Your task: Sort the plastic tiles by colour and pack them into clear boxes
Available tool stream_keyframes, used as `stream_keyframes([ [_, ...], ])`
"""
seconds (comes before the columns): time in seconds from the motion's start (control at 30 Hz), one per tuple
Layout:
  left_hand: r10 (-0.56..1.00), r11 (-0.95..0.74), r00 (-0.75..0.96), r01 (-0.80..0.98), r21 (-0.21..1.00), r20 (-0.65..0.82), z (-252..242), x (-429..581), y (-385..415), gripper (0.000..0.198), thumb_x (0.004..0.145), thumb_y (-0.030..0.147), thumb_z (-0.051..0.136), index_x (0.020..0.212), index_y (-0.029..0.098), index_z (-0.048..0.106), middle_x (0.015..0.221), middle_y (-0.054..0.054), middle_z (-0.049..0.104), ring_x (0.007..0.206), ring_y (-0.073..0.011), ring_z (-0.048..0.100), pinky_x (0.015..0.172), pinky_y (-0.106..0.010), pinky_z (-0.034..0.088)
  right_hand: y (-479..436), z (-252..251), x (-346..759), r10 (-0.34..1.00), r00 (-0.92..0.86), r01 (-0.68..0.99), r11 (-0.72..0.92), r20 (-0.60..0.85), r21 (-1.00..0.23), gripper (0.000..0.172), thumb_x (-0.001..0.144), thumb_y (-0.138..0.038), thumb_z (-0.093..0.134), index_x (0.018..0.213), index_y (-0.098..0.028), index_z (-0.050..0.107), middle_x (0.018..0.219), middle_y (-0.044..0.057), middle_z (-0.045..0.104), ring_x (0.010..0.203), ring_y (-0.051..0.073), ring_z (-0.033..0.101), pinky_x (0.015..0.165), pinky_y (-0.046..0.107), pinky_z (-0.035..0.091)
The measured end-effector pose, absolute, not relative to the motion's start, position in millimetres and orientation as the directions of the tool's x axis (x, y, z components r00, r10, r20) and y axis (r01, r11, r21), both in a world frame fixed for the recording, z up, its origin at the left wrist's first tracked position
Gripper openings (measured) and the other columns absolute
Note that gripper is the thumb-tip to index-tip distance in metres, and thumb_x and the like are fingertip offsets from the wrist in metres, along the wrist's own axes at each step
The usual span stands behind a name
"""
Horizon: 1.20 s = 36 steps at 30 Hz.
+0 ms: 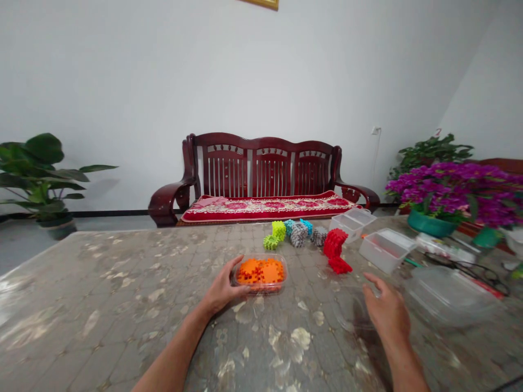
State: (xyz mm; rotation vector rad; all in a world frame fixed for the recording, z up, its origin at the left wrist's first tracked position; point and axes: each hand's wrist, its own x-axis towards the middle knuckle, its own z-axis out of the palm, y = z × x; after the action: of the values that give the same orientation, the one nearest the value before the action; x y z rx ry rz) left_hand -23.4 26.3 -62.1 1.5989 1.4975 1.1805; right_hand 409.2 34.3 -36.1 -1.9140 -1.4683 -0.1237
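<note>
A clear plastic container (281, 283) filled with orange interlocking toy pieces (261, 270) sits on the table. My left hand (224, 286) grips its left end, thumb along the near side and fingers round the far side. My right hand (386, 307) hovers over the table to the right with thumb and index finger apart, nothing between them. Just left of it lies a clear, lid-like piece (347, 310), hard to make out against the tabletop. Beyond the right hand stands a red block shape (335, 245) with a red part at its foot.
Lime green blocks (278, 231), grey blocks (299, 235) and blue blocks stand at the back. Translucent boxes (387, 250), a large clear container (451, 294), black-framed glasses (486, 275) and purple flowers (453, 188) occupy the right. A wooden bench (265, 158) stands beyond the patterned table (134, 305).
</note>
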Motion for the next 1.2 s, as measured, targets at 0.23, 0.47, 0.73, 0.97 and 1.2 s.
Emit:
stream_keyframes([
  [0.23, 0.973, -0.147, -0.107, 0.385, 0.911, 0.202, -66.5, -22.0, 27.7, 0.1, 0.055, 0.043, 0.086, 0.143, 0.014, 0.049, 0.146, -0.017, 0.053, 0.135, -0.0352, 0.049, 0.116, -0.046, 0.038, 18.5, -67.1, 416.5, 0.861, 0.283, 0.95, -0.19, 0.423, -0.248, 0.061, 0.092, -0.052, 0.027, 0.124, -0.014, 0.062, 0.123, 0.017, 0.067, 0.106, 0.034, 0.063, 0.088, 0.048, 0.05],
  [0.47, 0.953, -0.128, -0.204, 0.402, 0.907, 0.225, -65.6, -20.9, 26.6, 0.098, 0.061, 0.047, 0.083, 0.143, 0.011, 0.045, 0.146, -0.019, 0.052, 0.135, -0.0342, 0.049, 0.116, -0.047, 0.038, 20.6, -75.3, 397.3, 0.804, 0.135, 0.988, -0.066, 0.58, -0.138, 0.057, 0.094, -0.047, 0.024, 0.119, -0.016, 0.066, 0.128, 0.015, 0.065, 0.118, 0.034, 0.056, 0.098, 0.051, 0.045],
  [0.73, 0.884, -0.169, -0.333, 0.425, 0.889, 0.327, -74.8, -30.7, 33.2, 0.075, 0.072, 0.044, 0.073, 0.137, 0.015, 0.049, 0.146, -0.017, 0.049, 0.136, -0.0324, 0.047, 0.11, -0.047, 0.044, 26.1, -75.7, 379.1, 0.708, -0.13, 0.946, 0.299, 0.695, -0.128, 0.035, 0.092, -0.036, 0.041, 0.103, -0.024, 0.072, 0.118, 0.008, 0.071, 0.109, 0.028, 0.061, 0.094, 0.046, 0.046],
  [0.97, 0.773, -0.175, -0.184, 0.858, 0.483, 0.608, -54.3, -16.8, 12.0, 0.03, 0.084, 0.028, 0.067, 0.114, 0.026, 0.069, 0.131, -0.009, 0.062, 0.119, -0.0288, 0.057, 0.108, -0.045, 0.042, 32.4, -76.2, 368.7, 0.667, -0.218, 0.905, 0.412, 0.713, -0.109, 0.03, 0.086, -0.02, 0.045, 0.094, -0.025, 0.073, 0.111, 0.005, 0.073, 0.103, 0.024, 0.062, 0.089, 0.041, 0.045],
  [1.2, 0.845, -0.106, -0.069, 0.951, 0.292, 0.531, -46.0, -11.5, 15.8, 0.018, 0.09, 0.028, 0.062, 0.104, 0.027, 0.073, 0.109, -0.005, 0.072, 0.098, -0.026, 0.061, 0.091, -0.037, 0.047, 32.2, -75.8, 367.0, 0.634, -0.273, 0.88, 0.468, 0.724, -0.077, 0.029, 0.081, -0.015, 0.047, 0.089, -0.027, 0.073, 0.107, 0.003, 0.074, 0.101, 0.024, 0.063, 0.087, 0.04, 0.045],
])
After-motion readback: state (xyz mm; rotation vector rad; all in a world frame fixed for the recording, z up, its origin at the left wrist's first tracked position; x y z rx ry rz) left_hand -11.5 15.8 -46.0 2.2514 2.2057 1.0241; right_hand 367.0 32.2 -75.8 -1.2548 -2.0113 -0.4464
